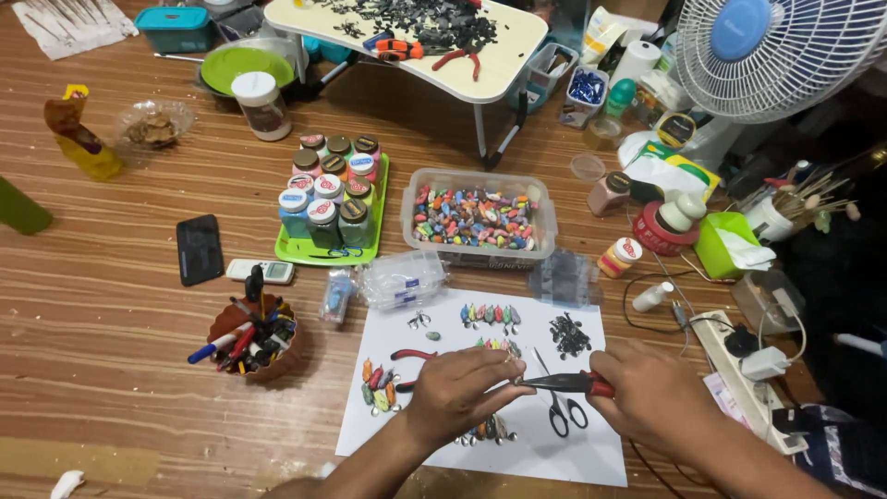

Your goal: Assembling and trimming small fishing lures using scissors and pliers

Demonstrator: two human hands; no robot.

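my left hand (457, 393): bare, no glove, no ring or watch that I can see | my right hand (651, 393): bare too, no glove | both my forearms: uncovered to the frame edge, no sleeve showing | nails: short

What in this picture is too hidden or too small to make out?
- Head view: the piece pinched in the left hand is too small; fingers cover it.
- Pliers: the right hand hides the handles.
- Scissors: that hand covers part.
- Fan: cut off by the top edge.
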